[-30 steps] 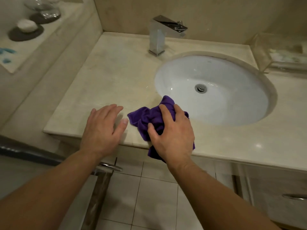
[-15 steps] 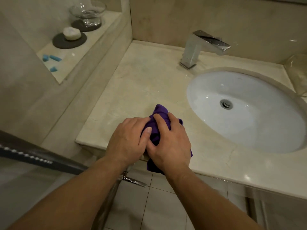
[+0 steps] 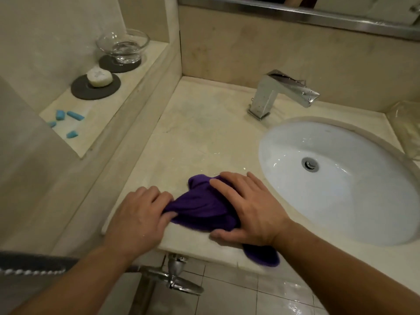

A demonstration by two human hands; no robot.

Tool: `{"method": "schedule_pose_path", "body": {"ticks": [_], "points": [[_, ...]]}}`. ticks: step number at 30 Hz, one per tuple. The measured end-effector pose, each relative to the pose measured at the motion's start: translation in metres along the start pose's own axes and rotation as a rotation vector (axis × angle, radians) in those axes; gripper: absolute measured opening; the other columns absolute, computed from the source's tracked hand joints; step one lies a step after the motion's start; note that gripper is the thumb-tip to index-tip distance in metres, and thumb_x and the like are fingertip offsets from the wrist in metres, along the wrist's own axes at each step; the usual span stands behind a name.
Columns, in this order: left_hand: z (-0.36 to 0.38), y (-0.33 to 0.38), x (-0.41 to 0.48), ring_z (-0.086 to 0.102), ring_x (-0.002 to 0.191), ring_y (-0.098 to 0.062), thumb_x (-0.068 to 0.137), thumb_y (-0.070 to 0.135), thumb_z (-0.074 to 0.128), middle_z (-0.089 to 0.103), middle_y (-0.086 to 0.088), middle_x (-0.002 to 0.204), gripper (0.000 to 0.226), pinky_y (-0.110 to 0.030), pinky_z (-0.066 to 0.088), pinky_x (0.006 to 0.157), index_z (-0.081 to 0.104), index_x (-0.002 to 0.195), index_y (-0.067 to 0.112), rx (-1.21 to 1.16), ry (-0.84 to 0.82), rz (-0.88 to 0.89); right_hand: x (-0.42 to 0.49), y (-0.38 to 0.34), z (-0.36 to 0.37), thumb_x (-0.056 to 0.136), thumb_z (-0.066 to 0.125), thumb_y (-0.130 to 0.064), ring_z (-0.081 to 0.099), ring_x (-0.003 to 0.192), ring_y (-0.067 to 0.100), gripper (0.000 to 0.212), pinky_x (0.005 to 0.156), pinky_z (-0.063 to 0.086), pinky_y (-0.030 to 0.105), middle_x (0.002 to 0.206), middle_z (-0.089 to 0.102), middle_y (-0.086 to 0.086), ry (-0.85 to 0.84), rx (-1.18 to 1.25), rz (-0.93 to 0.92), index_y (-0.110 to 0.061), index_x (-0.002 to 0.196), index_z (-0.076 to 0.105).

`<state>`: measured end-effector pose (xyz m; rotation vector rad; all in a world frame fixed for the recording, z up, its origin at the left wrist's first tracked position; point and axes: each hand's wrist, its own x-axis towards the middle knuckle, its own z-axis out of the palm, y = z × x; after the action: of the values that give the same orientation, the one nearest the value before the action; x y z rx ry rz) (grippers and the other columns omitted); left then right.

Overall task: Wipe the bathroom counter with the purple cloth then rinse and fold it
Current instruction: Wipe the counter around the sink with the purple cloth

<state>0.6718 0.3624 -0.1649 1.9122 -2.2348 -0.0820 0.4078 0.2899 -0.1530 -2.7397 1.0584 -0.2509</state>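
On the counter, left hand fingers curl round the purple cloth; right hand fingers, spread straight, press it.

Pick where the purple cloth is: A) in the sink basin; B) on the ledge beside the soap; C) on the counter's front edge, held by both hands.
C: the purple cloth lies on the counter near its edge, left hand gripping one end, right hand flat on it.
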Motion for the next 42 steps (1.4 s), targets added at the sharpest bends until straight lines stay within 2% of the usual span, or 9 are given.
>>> {"method": "schedule_pose_path", "body": {"ticks": [6,9,11,15,19,22,25,30,42], "points": [[-0.022,-0.003,0.05,0.051,0.077,-0.025,0.078,0.012,0.071,0.058,-0.004,0.087,0.025,-0.042,0.044,0.07,0.064,0.102,0.015,0.004,0.198,-0.264,0.009,0.064,-0.037,0.088,0.054,-0.041,0.067,0.094,0.028,0.056,0.066,0.058,0.034,0.122,0.063,0.007,0.128,-0.085,-0.03,-0.022,0.141,0.047],[-0.029,-0.001,0.076,0.054,0.089,-0.033,0.073,0.004,0.072,0.058,-0.011,0.099,0.039,-0.046,0.044,0.076,0.066,0.111,0.011,0.025,0.296,-0.338,0.015,0.081,-0.044,0.085,0.065,-0.026,0.062,0.111,0.033,0.057,0.083,0.057,0.041,0.133,0.059,0.009,0.182,-0.01,0.024,-0.023,0.14,0.051],[-0.029,0.003,0.094,0.054,0.101,-0.037,0.07,0.0,0.071,0.058,-0.015,0.114,0.05,-0.053,0.045,0.084,0.066,0.118,0.011,0.023,0.316,-0.33,0.02,0.081,-0.041,0.083,0.066,-0.04,0.048,0.135,0.037,0.07,0.102,0.048,0.054,0.151,0.047,0.011,0.135,0.04,0.14,-0.03,0.148,0.042],[-0.012,0.02,0.118,0.055,0.121,-0.033,0.088,0.029,0.052,0.06,-0.015,0.134,0.046,-0.059,0.04,0.105,0.065,0.127,0.009,-0.109,0.243,-0.011,0.033,0.06,-0.033,0.08,0.06,-0.051,0.027,0.151,0.031,0.078,0.112,0.034,0.063,0.163,0.028,0.007,0.086,0.341,0.199,-0.033,0.153,0.037],[0.021,0.024,0.116,0.052,0.134,-0.027,0.097,0.063,0.039,0.054,-0.006,0.147,0.066,-0.054,0.035,0.115,0.047,0.148,0.022,-0.091,-0.055,0.093,0.046,0.05,-0.028,0.084,0.041,-0.04,0.004,0.156,0.008,0.069,0.125,0.011,0.044,0.166,0.014,-0.019,-0.082,0.644,0.206,-0.063,0.147,0.022],[0.029,0.02,0.114,0.055,0.126,-0.025,0.093,0.06,0.049,0.057,-0.006,0.141,0.063,-0.048,0.036,0.114,0.052,0.144,0.023,-0.142,-0.019,0.063,0.053,0.059,-0.037,0.089,0.052,-0.055,-0.002,0.152,-0.005,0.071,0.119,0.005,0.024,0.147,-0.005,-0.056,-0.303,0.687,0.336,-0.089,0.123,0.0],[0.03,0.021,0.119,0.057,0.12,-0.027,0.088,0.049,0.058,0.062,-0.009,0.134,0.056,-0.047,0.04,0.107,0.062,0.134,0.018,-0.158,0.033,0.054,0.052,0.047,-0.043,0.066,0.035,-0.096,0.009,0.148,-0.012,0.085,0.122,0.018,0.031,0.158,0.01,-0.04,-0.15,0.744,0.535,-0.063,0.144,0.031],[0.03,0.021,0.124,0.048,0.138,-0.032,0.088,0.047,0.055,0.057,-0.008,0.144,0.054,-0.059,0.031,0.116,0.063,0.134,0.02,-0.194,0.008,0.039,0.057,0.014,0.002,0.091,0.027,-0.077,0.011,0.156,0.031,0.074,0.124,0.014,0.049,0.169,0.016,0.002,-0.031,0.265,0.594,-0.041,0.157,0.024],[0.028,0.015,0.158,0.031,0.149,-0.038,0.096,0.078,0.017,0.041,-0.01,0.159,0.079,-0.059,0.022,0.119,0.047,0.149,0.028,-0.142,-0.093,-0.098,0.086,0.035,0.01,0.093,0.032,-0.063,0.011,0.156,0.022,0.065,0.124,0.007,0.045,0.165,0.029,-0.002,-0.031,0.186,0.57,-0.038,0.154,0.033]]}}
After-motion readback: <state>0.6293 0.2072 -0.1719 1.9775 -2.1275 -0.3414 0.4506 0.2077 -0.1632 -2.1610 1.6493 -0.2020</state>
